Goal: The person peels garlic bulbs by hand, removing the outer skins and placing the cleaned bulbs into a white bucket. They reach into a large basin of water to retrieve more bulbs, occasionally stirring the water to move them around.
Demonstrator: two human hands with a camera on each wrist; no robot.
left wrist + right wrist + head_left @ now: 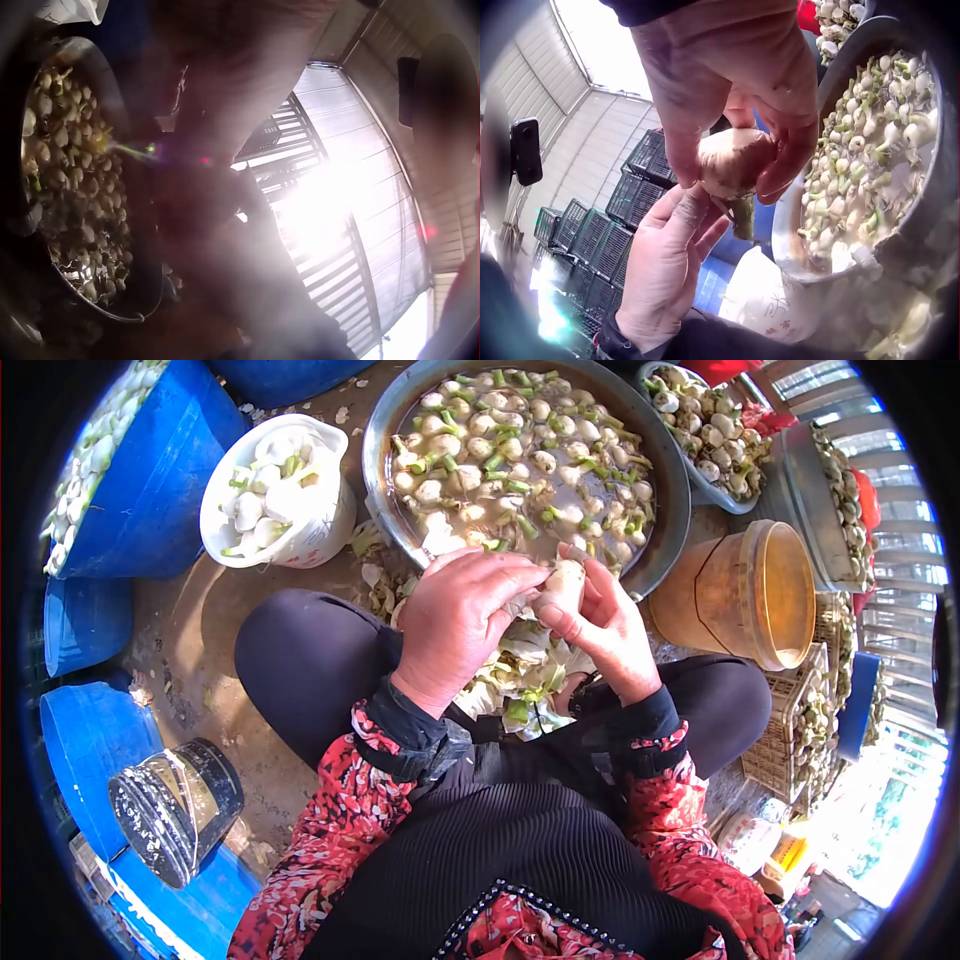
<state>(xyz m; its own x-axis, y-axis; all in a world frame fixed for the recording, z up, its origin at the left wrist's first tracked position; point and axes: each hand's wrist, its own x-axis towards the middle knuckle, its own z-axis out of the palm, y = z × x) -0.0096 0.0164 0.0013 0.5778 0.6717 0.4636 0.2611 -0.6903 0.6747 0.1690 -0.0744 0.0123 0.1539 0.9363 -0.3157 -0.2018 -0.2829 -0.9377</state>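
Note:
A pale, soil-marked bulb (565,585) is held over the near rim of the metal basin (677,525). My right hand (603,630) grips it between thumb and fingers. Curled in from the other side, my left hand (465,622) touches it with thumb and fingertips. In the right wrist view the right hand (731,82) spans the bulb (737,159) from above, and the left hand (660,259) pinches at its lower end, beside a short green stem (743,217). A thin edge by those fingertips is too small to identify. The left wrist view is blurred by glare.
Many bulbs float in the basin's water. A white tub (325,510) of cleaned bulbs stands at left, a yellow bucket (700,595) at right. Trimmed leaves (525,670) lie between the legs. Blue tubs (165,480), a stained black bucket (180,810) and a wicker basket (775,745) stand around.

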